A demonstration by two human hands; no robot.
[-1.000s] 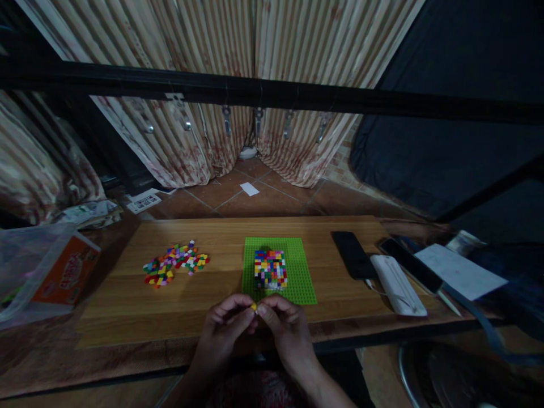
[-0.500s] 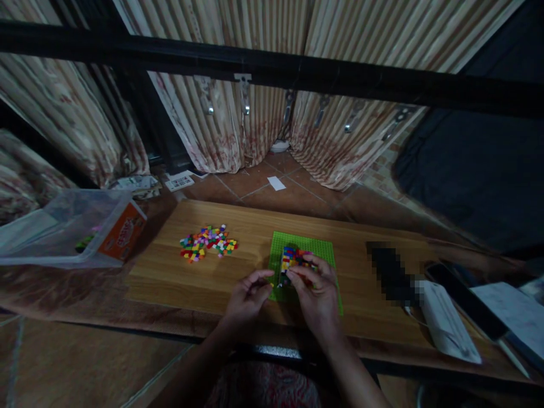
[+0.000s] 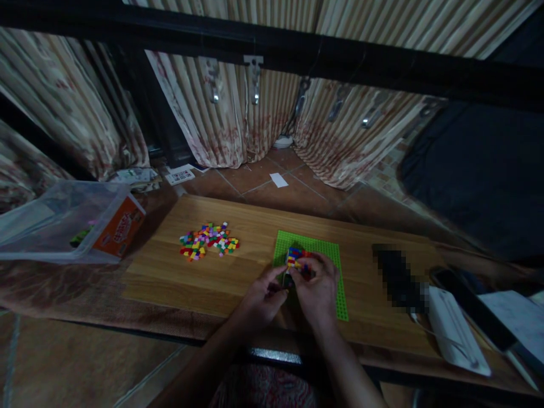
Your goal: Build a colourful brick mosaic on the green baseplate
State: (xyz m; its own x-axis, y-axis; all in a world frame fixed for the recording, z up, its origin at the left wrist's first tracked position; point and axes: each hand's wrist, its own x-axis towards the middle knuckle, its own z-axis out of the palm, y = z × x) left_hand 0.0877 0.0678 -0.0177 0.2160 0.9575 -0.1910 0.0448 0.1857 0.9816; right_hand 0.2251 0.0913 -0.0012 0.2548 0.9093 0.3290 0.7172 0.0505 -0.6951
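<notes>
Head view: the person's right hand (image 3: 318,292) rests over the near part of a block of small coloured bricks (image 3: 296,259) that stands on a green baseplate (image 3: 329,255). Its fingers (image 3: 302,276) are curled down onto the block's near edge, touching it; whether they pinch a single brick cannot be told in the dim light. The left hand (image 3: 261,297) sits just beside it at 9 o'clock, fingers bent inward with the tips close together at the block's lower left corner; what, if anything, they hold is hidden. Both forearms run down towards 6 o'clock.

The baseplate lies flat on the wooden worktop (image 3: 170,272), a little right of its middle. A loose heap of coloured bricks (image 3: 209,239) lies on the worktop at 10 o'clock from the hands, well apart from the baseplate. Further out at 9 o'clock a clear plastic tub (image 3: 55,226) with an orange label stands off the worktop's edge. At 3 o'clock from the hands are a dark blurred-out object (image 3: 397,277) and a white box (image 3: 454,334). Striped curtains (image 3: 238,113) hang at 12 o'clock, behind a black bar (image 3: 297,51)
</notes>
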